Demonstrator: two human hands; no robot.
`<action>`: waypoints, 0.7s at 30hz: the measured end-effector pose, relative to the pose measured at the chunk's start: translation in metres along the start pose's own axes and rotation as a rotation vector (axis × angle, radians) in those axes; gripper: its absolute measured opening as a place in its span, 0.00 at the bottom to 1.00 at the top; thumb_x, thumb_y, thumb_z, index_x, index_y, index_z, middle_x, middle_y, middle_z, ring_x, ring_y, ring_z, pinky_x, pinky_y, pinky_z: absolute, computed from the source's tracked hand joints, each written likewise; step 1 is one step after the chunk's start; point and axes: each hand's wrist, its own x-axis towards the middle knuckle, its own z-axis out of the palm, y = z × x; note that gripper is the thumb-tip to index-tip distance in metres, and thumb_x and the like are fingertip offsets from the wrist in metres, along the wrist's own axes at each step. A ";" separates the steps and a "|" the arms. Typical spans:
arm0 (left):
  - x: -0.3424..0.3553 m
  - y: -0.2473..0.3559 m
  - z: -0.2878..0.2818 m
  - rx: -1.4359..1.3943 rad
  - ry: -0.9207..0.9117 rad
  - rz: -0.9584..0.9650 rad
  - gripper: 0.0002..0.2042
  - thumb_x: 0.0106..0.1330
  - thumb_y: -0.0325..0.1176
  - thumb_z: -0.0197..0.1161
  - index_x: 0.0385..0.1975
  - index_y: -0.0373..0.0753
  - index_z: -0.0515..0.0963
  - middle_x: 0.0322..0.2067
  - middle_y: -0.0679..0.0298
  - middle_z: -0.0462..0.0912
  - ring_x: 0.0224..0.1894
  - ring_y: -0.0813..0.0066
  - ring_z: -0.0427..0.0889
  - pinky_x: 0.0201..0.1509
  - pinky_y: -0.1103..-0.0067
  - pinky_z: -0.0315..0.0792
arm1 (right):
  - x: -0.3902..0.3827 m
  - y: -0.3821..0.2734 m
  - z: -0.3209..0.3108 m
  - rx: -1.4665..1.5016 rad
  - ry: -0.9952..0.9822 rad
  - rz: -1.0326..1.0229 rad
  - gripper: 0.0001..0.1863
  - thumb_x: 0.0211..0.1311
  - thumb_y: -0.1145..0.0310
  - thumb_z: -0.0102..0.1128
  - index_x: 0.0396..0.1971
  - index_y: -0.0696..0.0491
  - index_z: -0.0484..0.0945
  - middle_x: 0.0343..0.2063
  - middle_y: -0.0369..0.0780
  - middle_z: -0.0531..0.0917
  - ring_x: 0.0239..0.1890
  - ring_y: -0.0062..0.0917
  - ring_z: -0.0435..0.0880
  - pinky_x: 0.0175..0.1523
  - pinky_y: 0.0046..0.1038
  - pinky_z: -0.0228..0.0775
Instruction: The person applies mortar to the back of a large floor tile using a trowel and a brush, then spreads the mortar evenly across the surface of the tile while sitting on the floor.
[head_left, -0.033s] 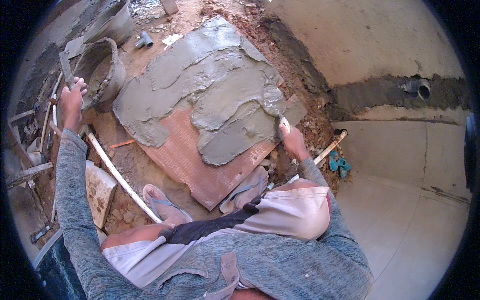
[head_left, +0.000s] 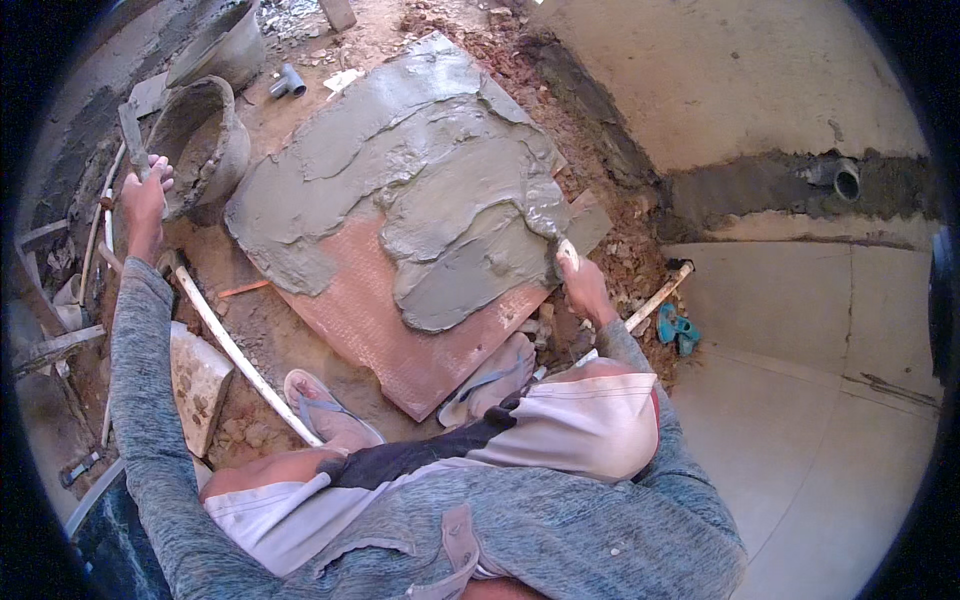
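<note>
A large tile (head_left: 400, 370) lies before my feet, its reddish ribbed surface showing along the near side. Wet grey mortar (head_left: 450, 190) covers most of it in thick, uneven layers. At the tile's right corner, my right hand (head_left: 588, 290) is closed around the pale handle of a trowel (head_left: 568, 252). The trowel's blade sits in the mortar and is mostly hidden. Away to the left, my left hand (head_left: 146, 200) grips a narrow, mortar-grey bar (head_left: 131, 135) that points upward beside a mortar-caked bucket (head_left: 240, 150).
Another bucket (head_left: 222, 45) stands farther back, near a grey pipe fitting (head_left: 288, 81). A white pipe (head_left: 230, 345) slants past my left foot beside a broken slab (head_left: 200, 380). To the right are a teal object (head_left: 678, 330) and a wall with a pipe stub (head_left: 846, 182).
</note>
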 end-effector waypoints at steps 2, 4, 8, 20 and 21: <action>-0.006 0.012 0.017 -0.024 -0.022 -0.005 0.13 0.68 0.33 0.62 0.47 0.33 0.75 0.40 0.59 0.82 0.42 0.74 0.83 0.44 0.79 0.78 | -0.009 0.026 0.005 0.088 0.003 -0.016 0.32 0.68 0.43 0.47 0.31 0.62 0.79 0.26 0.55 0.82 0.37 0.52 0.82 0.41 0.47 0.71; 0.007 0.002 -0.004 -0.058 0.002 0.015 0.13 0.67 0.33 0.63 0.46 0.33 0.75 0.39 0.59 0.82 0.42 0.74 0.83 0.44 0.79 0.78 | -0.023 0.006 -0.008 0.153 -0.153 0.043 0.32 0.68 0.43 0.47 0.32 0.62 0.79 0.26 0.56 0.82 0.37 0.52 0.82 0.41 0.47 0.70; 0.005 0.006 0.007 -0.079 0.008 0.015 0.12 0.67 0.33 0.64 0.45 0.34 0.76 0.40 0.60 0.82 0.42 0.71 0.85 0.43 0.76 0.80 | -0.011 0.025 -0.012 0.192 -0.035 -0.131 0.32 0.67 0.43 0.47 0.29 0.63 0.78 0.26 0.58 0.80 0.33 0.54 0.81 0.39 0.46 0.70; -0.013 0.030 0.008 -0.108 0.023 0.054 0.12 0.68 0.32 0.62 0.46 0.33 0.74 0.40 0.59 0.81 0.42 0.73 0.83 0.43 0.78 0.78 | 0.095 -0.051 -0.038 0.741 -0.275 0.194 0.20 0.68 0.48 0.51 0.35 0.53 0.75 0.19 0.35 0.74 0.13 0.21 0.71 0.13 0.26 0.66; -0.013 0.030 0.004 -0.094 0.025 0.056 0.12 0.68 0.32 0.62 0.46 0.33 0.74 0.40 0.59 0.81 0.42 0.73 0.83 0.43 0.78 0.78 | 0.090 -0.057 -0.029 0.716 -0.319 0.169 0.20 0.68 0.49 0.51 0.35 0.53 0.75 0.19 0.35 0.74 0.13 0.21 0.72 0.13 0.26 0.66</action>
